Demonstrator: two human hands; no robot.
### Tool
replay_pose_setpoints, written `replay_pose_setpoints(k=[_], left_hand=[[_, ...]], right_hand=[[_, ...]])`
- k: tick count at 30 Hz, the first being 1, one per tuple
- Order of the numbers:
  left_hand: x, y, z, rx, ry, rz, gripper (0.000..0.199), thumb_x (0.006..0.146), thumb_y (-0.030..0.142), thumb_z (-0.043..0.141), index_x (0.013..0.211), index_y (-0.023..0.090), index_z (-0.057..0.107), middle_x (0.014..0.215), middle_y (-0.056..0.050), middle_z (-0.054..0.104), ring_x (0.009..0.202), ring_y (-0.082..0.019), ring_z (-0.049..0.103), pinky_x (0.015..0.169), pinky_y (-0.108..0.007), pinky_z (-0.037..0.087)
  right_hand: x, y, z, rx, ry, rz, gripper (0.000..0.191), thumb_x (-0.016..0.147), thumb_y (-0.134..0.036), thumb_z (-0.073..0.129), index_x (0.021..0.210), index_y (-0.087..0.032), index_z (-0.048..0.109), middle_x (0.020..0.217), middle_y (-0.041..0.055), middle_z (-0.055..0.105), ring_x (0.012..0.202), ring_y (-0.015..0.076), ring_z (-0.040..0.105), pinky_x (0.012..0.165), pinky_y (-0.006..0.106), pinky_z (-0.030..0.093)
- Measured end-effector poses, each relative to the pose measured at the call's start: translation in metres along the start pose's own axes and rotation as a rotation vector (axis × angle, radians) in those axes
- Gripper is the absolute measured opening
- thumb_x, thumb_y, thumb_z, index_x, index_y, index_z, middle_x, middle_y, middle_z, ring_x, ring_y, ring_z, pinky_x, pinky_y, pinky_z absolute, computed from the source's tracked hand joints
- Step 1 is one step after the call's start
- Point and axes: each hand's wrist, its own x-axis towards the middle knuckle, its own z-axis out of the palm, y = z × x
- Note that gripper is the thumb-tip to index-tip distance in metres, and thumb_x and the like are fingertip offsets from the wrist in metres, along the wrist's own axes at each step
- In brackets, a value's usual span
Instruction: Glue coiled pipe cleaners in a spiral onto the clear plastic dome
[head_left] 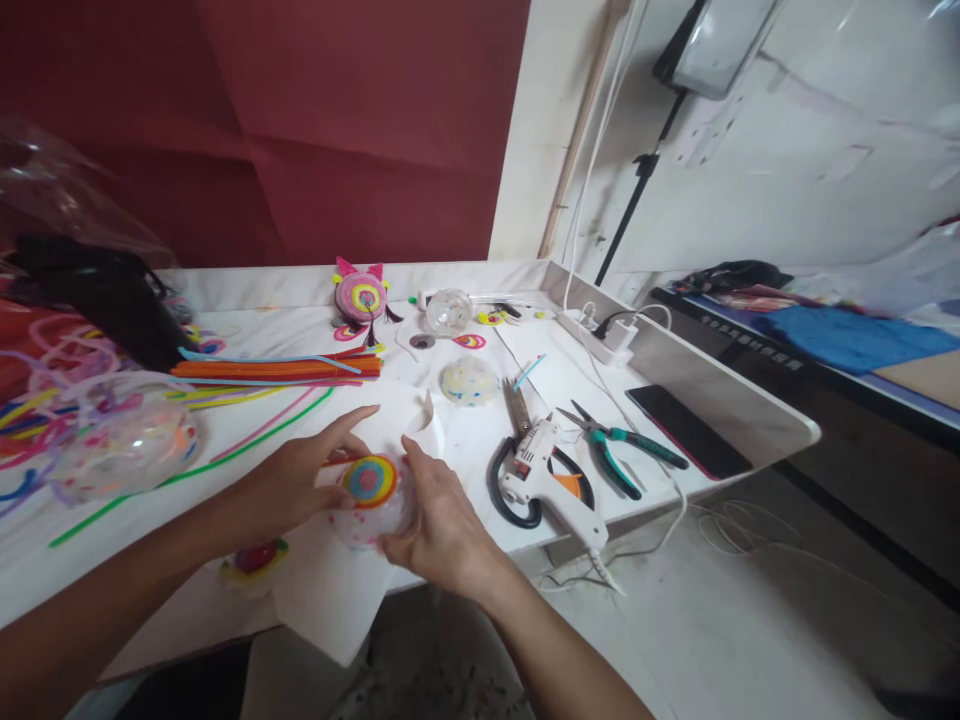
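A clear plastic ball with pink dots (367, 527) is at the front of the white table, cupped from the right by my right hand (442, 525). On the ball's upper side lies a coiled pipe-cleaner disc (369, 481) with blue, yellow and orange-red rings. My left hand (311, 475) has its thumb on the disc's left edge, and its index finger points forward. Whether the disc is fixed to the ball cannot be seen. White paper (337, 600) lies under the hands. Beside my left forearm is a red and yellow-green piece (259, 557), partly covered.
To the right lie a white glue gun (540, 470), scissors (517, 410), pliers (622, 445) and a phone (686, 430). Orange pipe cleaners (277, 369) and another clear ball (127, 450) are at left. A pink decorated ball (361, 295) stands at the back, near a power strip (600, 340).
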Motion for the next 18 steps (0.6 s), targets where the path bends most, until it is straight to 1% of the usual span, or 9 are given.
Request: replay_pose_setpoints(k=[3, 6, 10, 12, 15, 18], left_hand=[[0.005, -0.001, -0.003, 0.006, -0.051, 0.012, 0.095, 0.080, 0.046, 0.071, 0.166, 0.034, 0.032, 0.121, -0.003, 0.079, 0.119, -0.032, 0.073, 0.101, -0.041, 0.057], [0.010, 0.000, -0.007, 0.016, -0.117, 0.055, 0.093, 0.083, 0.043, 0.069, 0.167, 0.033, 0.031, 0.124, -0.004, 0.079, 0.118, -0.031, 0.073, 0.100, -0.039, 0.057], [0.015, 0.010, -0.016, 0.060, -0.209, 0.093, 0.089, 0.086, 0.040, 0.067, 0.167, 0.030, 0.033, 0.129, -0.007, 0.078, 0.119, -0.031, 0.072, 0.101, -0.038, 0.056], [0.017, 0.018, -0.023, 0.077, -0.259, 0.106, 0.084, 0.088, 0.038, 0.066, 0.166, 0.031, 0.036, 0.132, -0.007, 0.077, 0.121, -0.030, 0.072, 0.102, -0.038, 0.055], [0.020, 0.024, -0.032, 0.102, -0.297, 0.117, 0.084, 0.084, 0.032, 0.068, 0.163, 0.033, 0.042, 0.131, -0.005, 0.078, 0.123, -0.030, 0.071, 0.104, -0.037, 0.054], [0.021, 0.022, -0.039, 0.120, -0.316, 0.100, 0.086, 0.076, 0.028, 0.070, 0.159, 0.036, 0.049, 0.127, -0.002, 0.080, 0.122, -0.030, 0.072, 0.104, -0.038, 0.054]], right_hand=[[-0.005, 0.000, 0.008, -0.011, 0.072, -0.008, 0.112, 0.072, -0.018, 0.081, 0.168, -0.002, 0.026, 0.149, 0.0277, 0.061, 0.139, 0.0405, 0.056, 0.119, 0.058, 0.047], [-0.010, -0.001, 0.016, -0.013, 0.143, 0.003, 0.107, 0.073, -0.021, 0.079, 0.166, -0.003, 0.030, 0.145, 0.0264, 0.063, 0.135, 0.0408, 0.058, 0.117, 0.059, 0.049], [-0.015, -0.005, 0.031, -0.013, 0.281, 0.004, 0.103, 0.072, -0.021, 0.080, 0.164, -0.009, 0.035, 0.142, 0.0233, 0.064, 0.131, 0.0395, 0.060, 0.114, 0.058, 0.052], [-0.017, -0.008, 0.041, -0.034, 0.345, 0.004, 0.099, 0.072, -0.020, 0.081, 0.161, -0.008, 0.039, 0.137, 0.0236, 0.066, 0.127, 0.0399, 0.062, 0.111, 0.059, 0.054], [-0.019, -0.014, 0.055, -0.072, 0.411, 0.017, 0.094, 0.074, -0.020, 0.082, 0.157, -0.004, 0.041, 0.131, 0.0253, 0.067, 0.122, 0.0420, 0.063, 0.107, 0.063, 0.055], [-0.022, -0.016, 0.064, -0.094, 0.432, 0.007, 0.095, 0.076, -0.021, 0.083, 0.159, -0.006, 0.038, 0.128, 0.0244, 0.068, 0.120, 0.0429, 0.063, 0.103, 0.065, 0.057]])
